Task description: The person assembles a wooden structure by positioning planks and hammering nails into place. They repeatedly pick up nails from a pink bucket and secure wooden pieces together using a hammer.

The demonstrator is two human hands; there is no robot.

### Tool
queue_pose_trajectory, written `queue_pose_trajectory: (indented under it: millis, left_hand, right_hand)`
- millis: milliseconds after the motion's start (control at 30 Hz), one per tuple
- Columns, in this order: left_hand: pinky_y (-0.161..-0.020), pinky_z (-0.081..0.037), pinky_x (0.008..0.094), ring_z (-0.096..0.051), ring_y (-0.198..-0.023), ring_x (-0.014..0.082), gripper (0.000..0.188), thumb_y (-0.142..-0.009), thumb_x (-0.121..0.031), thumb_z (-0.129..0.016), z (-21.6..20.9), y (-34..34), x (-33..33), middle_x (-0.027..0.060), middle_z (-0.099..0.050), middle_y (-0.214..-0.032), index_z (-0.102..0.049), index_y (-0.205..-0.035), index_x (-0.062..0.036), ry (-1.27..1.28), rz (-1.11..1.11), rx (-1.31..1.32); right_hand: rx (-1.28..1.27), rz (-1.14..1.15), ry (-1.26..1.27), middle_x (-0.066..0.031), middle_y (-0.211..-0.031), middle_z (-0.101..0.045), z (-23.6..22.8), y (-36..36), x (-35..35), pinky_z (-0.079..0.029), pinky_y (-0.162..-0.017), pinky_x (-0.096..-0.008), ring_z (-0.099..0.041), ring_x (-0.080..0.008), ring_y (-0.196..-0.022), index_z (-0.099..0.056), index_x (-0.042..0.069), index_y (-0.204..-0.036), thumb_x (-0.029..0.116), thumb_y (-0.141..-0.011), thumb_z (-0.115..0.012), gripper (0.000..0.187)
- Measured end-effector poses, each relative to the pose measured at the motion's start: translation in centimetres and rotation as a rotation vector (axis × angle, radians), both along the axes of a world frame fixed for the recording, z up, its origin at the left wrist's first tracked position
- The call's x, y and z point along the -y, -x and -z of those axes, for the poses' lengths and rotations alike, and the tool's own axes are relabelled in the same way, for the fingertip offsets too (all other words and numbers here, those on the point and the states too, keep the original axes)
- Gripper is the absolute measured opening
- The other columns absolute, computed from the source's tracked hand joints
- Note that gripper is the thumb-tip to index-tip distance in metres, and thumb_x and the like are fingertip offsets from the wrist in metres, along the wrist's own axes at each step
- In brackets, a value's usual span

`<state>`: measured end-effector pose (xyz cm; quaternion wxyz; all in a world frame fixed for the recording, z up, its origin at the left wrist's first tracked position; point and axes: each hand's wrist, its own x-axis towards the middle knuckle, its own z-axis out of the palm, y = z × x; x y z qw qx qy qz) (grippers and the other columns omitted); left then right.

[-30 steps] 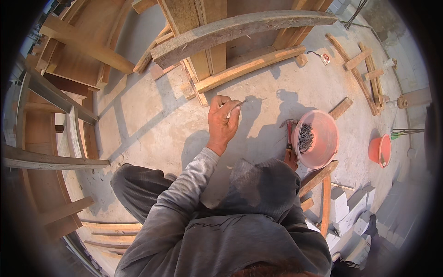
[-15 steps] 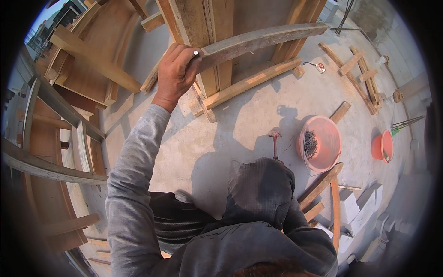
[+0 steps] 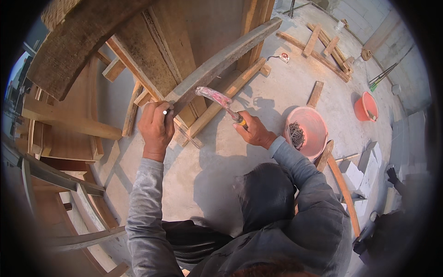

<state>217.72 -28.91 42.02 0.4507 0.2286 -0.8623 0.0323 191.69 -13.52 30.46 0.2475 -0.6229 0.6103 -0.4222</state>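
Observation:
My left hand (image 3: 156, 127) is closed in a pinch round a nail (image 3: 165, 112), whose pale round head shows between the fingers. These fingers rest against the near end of a grey timber board (image 3: 226, 59), which runs across the upright wooden formwork panel (image 3: 164, 51). In my right hand (image 3: 256, 131), closed round the dark and yellow grip, is a hammer (image 3: 214, 96) with a worn, red-smeared head. The hammer is raised, its head close to the board and a short way right of the nail. Most of the nail is hidden by my fingers.
Right of my right forearm stands a pink bucket (image 3: 318, 129) of nails; a smaller pink bucket (image 3: 366, 107) is farther right. A tape measure (image 3: 284, 57) and nailed timber strips (image 3: 318, 53) lie beyond. Wooden frames (image 3: 69, 184) crowd the left. Another person's dark-gloved hand (image 3: 392, 175) shows at right.
My right hand has come into view, and the hammer has gone from the floor into its grip and up toward the board. My left hand stays at the board's end. The view has shifted.

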Motion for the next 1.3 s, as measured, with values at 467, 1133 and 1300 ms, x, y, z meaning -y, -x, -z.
queue_pose_trajectory:
  millis: [467,1133,1300]
  left_hand:
    - [-0.072,-0.056,0.0395,-0.069,-0.083,0.0338,0.013,-0.086,-0.002,-0.066,-25.8,3.9,-17.0,0.0154,-0.069,-0.091,-0.064,-0.099,-0.0028,-0.991,0.285,0.48]
    - [-0.066,-0.053,0.0345,-0.068,-0.067,0.0241,0.015,-0.083,-0.014,-0.07,-42.1,32.6,-23.2,0.0129,-0.071,-0.08,-0.073,-0.094,-0.0052,-0.892,0.721,1.323]
    - [-0.077,-0.052,0.03,-0.068,-0.083,0.0135,0.015,-0.085,-0.016,-0.07,-36.7,35.9,-16.6,0.0069,-0.075,-0.089,-0.075,-0.096,-0.0067,-0.676,0.539,1.708]
  right_hand:
    - [0.469,0.529,-0.515,-0.0182,-0.071,-0.061,-31.5,5.5,-22.0,-0.048,-0.061,-0.0435,-0.063,-0.032,-0.063,-0.055,-0.004,-0.11,0.027,-0.095,-0.061,0.034]
    - [1.943,1.848,-0.167,-0.002,-0.07,-0.053,-46.7,-12.2,-48.6,-0.046,-0.043,-0.0272,-0.055,-0.0118,-0.055,-0.05,0.008,-0.091,0.022,-0.097,-0.061,0.019]
    - [1.941,1.569,-0.023,-0.0039,-0.077,-0.057,-47.6,-11.1,-40.3,-0.049,-0.044,-0.028,-0.058,-0.0116,-0.054,-0.053,0.004,-0.106,0.02,-0.098,-0.06,0.019]
